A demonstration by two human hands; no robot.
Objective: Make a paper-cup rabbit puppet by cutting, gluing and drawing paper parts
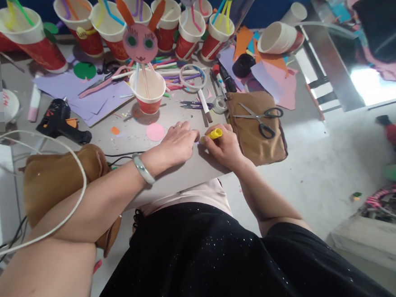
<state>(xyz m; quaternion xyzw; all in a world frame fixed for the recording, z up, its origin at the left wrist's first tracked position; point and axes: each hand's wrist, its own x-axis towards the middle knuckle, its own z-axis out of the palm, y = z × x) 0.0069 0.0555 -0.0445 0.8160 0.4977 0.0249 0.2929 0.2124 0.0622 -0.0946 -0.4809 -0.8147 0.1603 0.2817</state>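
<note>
My right hand (225, 149) is closed around a yellow marker (215, 134), its tip pointing left and down toward the table edge. Beside it, my left hand (180, 143) rests on the table with fingers curled in; whatever lies under the fingertips is hidden. A pink paper circle (155, 132) lies just left of that hand. Beyond it stands a red and white paper cup (148, 107) with straws holding up a pink rabbit face (140, 43). Black-handled scissors (259, 119) lie on a brown pouch (259, 146) to the right of my right hand.
More paper cups (190, 33) with straws line the back. A black glue gun (60, 122), purple paper (89, 99) and a brown bag (65, 185) are at the left. A white cable (84, 174) loops over my left forearm. Stacked cups (276, 38) lie at the back right.
</note>
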